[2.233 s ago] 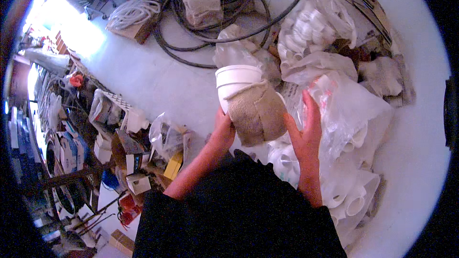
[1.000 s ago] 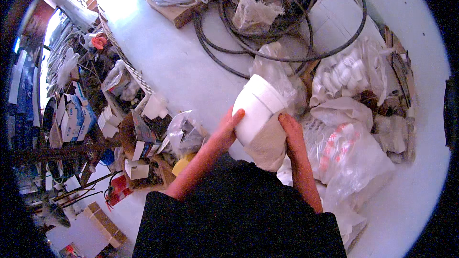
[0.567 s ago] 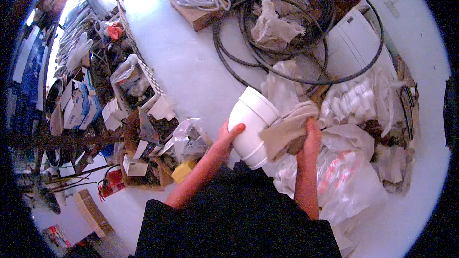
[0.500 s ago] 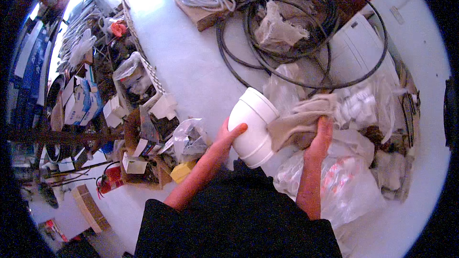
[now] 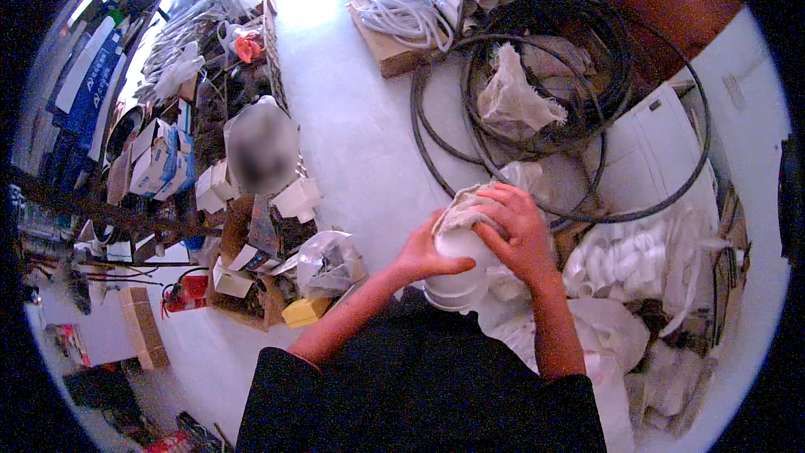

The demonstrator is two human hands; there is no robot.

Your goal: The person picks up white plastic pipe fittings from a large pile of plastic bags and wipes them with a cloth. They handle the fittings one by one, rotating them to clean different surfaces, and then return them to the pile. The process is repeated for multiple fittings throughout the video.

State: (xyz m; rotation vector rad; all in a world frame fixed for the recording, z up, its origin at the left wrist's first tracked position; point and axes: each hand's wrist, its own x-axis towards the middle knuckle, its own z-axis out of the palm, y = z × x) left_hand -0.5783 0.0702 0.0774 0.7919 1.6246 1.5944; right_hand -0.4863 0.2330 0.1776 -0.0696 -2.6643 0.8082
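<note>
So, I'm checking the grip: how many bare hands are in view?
2: the left hand against the white pipe fitting, the right hand on the beige cloth at its upper end.

The pipe fitting (image 5: 458,287) is white, the cloth (image 5: 458,210) beige, the coiled hose (image 5: 619,75) black, the fire extinguisher (image 5: 191,289) red, the block (image 5: 305,312) yellow.

White lettering (image 5: 101,70) runs along a long blue package (image 5: 86,99) at left.

white pipe elbow (image 5: 467,287), tilted, crumpled beige cloth (image 5: 458,211) over upper end
</note>
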